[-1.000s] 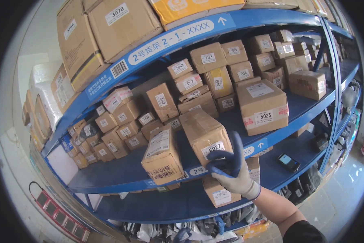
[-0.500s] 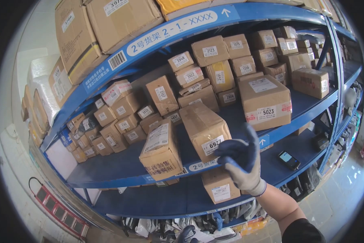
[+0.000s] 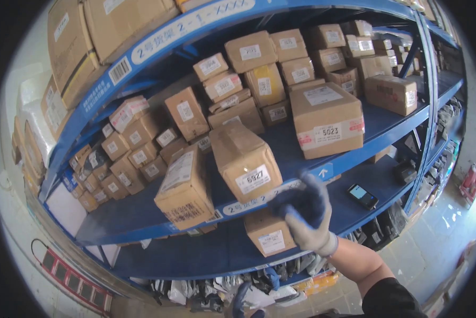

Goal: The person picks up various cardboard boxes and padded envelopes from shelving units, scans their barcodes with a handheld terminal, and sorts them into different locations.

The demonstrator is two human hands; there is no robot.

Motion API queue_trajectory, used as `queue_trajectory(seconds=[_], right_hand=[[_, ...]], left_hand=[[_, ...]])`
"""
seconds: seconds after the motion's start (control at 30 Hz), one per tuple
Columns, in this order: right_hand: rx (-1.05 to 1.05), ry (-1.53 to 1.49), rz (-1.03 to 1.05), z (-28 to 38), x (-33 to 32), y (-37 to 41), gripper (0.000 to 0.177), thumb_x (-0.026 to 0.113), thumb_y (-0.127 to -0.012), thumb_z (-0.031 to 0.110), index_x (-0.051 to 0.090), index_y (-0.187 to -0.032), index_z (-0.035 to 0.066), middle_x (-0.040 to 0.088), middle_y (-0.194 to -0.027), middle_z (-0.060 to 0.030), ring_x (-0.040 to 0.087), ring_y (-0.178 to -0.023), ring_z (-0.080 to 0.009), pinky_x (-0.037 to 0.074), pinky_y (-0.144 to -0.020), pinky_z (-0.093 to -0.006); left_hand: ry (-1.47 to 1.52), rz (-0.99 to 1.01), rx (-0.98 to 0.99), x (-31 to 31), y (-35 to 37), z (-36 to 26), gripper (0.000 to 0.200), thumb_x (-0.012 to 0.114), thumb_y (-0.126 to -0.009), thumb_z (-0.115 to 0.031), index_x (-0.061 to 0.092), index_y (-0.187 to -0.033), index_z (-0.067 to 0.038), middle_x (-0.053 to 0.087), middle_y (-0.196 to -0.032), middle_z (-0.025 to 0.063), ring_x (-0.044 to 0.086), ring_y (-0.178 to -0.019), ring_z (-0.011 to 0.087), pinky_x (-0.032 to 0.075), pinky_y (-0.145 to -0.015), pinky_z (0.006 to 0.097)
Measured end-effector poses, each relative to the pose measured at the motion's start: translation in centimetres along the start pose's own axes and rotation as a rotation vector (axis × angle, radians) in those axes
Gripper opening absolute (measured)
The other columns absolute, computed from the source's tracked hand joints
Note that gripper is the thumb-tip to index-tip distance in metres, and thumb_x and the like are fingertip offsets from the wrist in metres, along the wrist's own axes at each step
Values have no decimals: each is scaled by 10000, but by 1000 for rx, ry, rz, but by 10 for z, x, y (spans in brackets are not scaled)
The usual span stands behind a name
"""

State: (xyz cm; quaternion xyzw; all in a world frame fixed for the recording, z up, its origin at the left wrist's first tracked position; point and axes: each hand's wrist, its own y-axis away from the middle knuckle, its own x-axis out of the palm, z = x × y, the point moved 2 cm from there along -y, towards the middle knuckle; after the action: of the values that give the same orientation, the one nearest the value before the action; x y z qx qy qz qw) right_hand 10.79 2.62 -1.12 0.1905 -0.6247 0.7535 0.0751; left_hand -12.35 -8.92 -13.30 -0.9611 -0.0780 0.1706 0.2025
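Note:
My right hand (image 3: 311,220), in a grey and dark blue glove, hovers before the shelf edge with its fingers curved and apart and nothing in them. Just left of and above its fingertips is a cardboard box labelled 6927 (image 3: 243,153), jutting over the shelf's front. Below the hand, partly hidden by it, sits a smaller box (image 3: 268,233) on the lower shelf. My left hand (image 3: 240,305) shows only in part at the bottom edge, its gloved fingers apart, near bagged parcels (image 3: 209,291). No object shows in it.
A box labelled 5023 (image 3: 328,124) stands to the right, and another box (image 3: 182,191) juts out at the left. Several smaller boxes fill the shelf behind. A phone (image 3: 362,195) lies on the lower shelf. A blue upright post (image 3: 427,95) stands right.
The view has shifted, so the shelf and boxes appear further left and higher. My right hand is lower relative to the 6927 box, and its fingertips no longer overlap the label.

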Motion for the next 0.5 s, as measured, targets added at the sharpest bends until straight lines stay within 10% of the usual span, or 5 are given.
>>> queue_trajectory(seconds=[0.1, 0.23, 0.3, 0.4, 0.5], right_hand=[[579, 212, 389, 22, 2, 46, 757, 783, -809, 218, 394, -1421, 1, 660, -1031, -154, 702, -803, -254, 607, -758, -340], [1198, 158, 635, 31, -6, 118, 945, 858, -759, 283, 305, -1488, 43, 692, -1037, -164, 693, -925, -254, 586, -864, -355], [1198, 111, 543, 33, -6, 128, 832, 835, -766, 97, 365, -1445, -1, 657, -1078, -141, 666, -980, -232, 587, -870, -349], [1091, 111, 441, 38, -12, 139, 712, 838, -775, 220, 486, -1332, -52, 668, -1118, -153, 696, -921, -217, 601, -790, -324], [1129, 131, 468, 42, -16, 144, 692, 852, -735, 117, 493, -1307, -37, 687, -1070, -152, 698, -943, -235, 594, -834, -362]], left_hand=[[-242, 406, -198, -6, -16, -4, 948, 824, -662, -455, 362, -1465, -258, 467, -1443, 13, 481, -1278, 231, 445, -1043, 353], [-62, 422, 175, 8, -14, -18, 1000, 864, -705, -441, 356, -1486, -77, 505, -1428, 176, 523, -1291, 332, 455, -1055, 449], [46, 527, 124, 17, -20, -13, 1014, 814, -747, -485, 296, -1523, -88, 583, -1355, 138, 492, -1317, 333, 449, -1039, 464], [292, 572, 49, 25, -18, 3, 996, 793, -766, -520, 330, -1506, -40, 522, -1408, 180, 491, -1318, 333, 419, -1065, 460], [707, 559, 39, 24, -20, 17, 916, 745, -821, -299, 236, -1519, 3, 310, -1526, 195, 363, -1389, 324, 322, -903, 389]])
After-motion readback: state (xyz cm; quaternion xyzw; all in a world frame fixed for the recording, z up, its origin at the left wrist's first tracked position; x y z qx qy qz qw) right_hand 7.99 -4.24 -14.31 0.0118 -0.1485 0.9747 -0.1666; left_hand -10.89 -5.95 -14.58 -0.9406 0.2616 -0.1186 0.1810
